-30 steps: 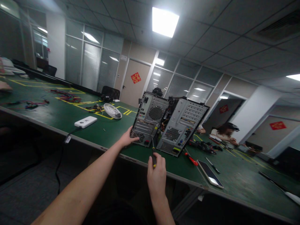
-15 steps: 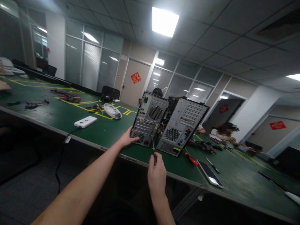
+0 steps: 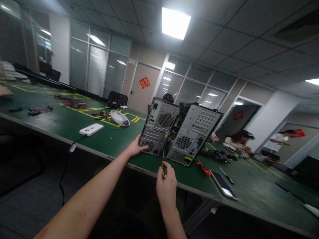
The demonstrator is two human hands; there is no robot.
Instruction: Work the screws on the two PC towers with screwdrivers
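Note:
My left hand grips the lower left edge of a computer case, thumb laid across its rear panel and the other fingers behind the side. In my right hand, closed fingers wrap the black and yellow handle of a screwdriver. Its shaft points up at the lower right corner of that rear panel; whether the tip sits in a screw is too small to tell. Just to the right stands a second computer case, also upright with its back towards me.
On the green table lie a red screwdriver, a tablet-like device, another screwdriver and black cables at right. Leftward are a white power bank, a white oval part and wires. People are at the far right.
My right hand has turned slightly, showing more yellow on the screwdriver handle. The left hand and both cases stay put. A person in white has appeared at the far right.

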